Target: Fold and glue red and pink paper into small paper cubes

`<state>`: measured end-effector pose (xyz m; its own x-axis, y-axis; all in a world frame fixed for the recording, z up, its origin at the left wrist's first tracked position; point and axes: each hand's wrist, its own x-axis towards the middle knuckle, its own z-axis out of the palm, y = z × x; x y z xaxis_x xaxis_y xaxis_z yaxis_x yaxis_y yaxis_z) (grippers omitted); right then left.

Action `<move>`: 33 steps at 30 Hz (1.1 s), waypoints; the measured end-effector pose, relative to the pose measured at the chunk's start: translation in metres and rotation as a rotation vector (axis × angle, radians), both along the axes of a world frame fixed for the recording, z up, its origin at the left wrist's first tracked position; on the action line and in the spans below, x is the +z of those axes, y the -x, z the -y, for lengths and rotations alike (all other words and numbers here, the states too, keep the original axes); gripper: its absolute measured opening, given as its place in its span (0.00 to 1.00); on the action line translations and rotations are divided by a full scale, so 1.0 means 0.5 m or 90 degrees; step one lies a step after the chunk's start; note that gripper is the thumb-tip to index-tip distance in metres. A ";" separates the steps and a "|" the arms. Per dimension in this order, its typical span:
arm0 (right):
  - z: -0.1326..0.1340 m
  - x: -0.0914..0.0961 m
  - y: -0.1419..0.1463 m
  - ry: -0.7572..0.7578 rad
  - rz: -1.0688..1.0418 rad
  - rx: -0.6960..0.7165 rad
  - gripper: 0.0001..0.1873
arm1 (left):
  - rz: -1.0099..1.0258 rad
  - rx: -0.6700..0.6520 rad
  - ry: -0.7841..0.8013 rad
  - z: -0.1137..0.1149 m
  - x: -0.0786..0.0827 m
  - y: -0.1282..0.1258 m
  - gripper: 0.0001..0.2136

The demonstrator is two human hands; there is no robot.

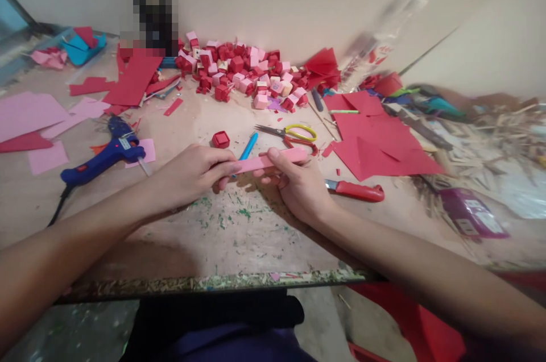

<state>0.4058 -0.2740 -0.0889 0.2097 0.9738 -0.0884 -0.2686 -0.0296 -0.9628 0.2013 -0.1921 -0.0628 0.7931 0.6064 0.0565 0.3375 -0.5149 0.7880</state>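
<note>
Both hands hold a long pink paper strip [273, 160] just above the wooden table [239, 237]. My left hand [191, 174] pinches its left end with the fingers closed. My right hand [294, 183] grips the right part, thumb on top. Just behind the strip lie a small red paper cube [220, 139], a blue pen [248, 146] and yellow-and-red-handled scissors [294, 136]. A red utility knife [356, 190] lies to the right of my right hand.
A blue glue gun [106, 153] lies at the left with its cord trailing. A heap of red and pink paper cubes [247, 72] sits at the back. Red paper sheets [379, 140] lie right, pink sheets [29, 115] left. Wood scraps [490, 134] clutter the far right.
</note>
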 end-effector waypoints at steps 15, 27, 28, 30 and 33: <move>-0.001 0.005 -0.011 0.035 -0.044 0.017 0.11 | 0.012 0.027 -0.067 -0.005 -0.013 0.001 0.16; -0.010 0.006 -0.022 0.012 -0.046 0.005 0.17 | 0.011 0.039 -0.083 -0.023 -0.033 0.007 0.17; -0.012 0.008 -0.024 0.010 -0.042 0.002 0.17 | 0.016 0.038 -0.078 -0.023 -0.033 0.007 0.17; -0.015 0.010 -0.028 0.011 -0.024 -0.007 0.17 | 0.024 0.034 -0.057 -0.023 -0.030 0.007 0.15; -0.019 0.013 -0.032 0.018 0.017 -0.021 0.18 | 0.029 0.020 0.019 -0.022 -0.021 0.008 0.15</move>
<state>0.4218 -0.2646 -0.0825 0.2450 0.9632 -0.1103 -0.2439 -0.0489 -0.9686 0.1973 -0.1812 -0.0733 0.7703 0.6335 0.0733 0.3173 -0.4805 0.8176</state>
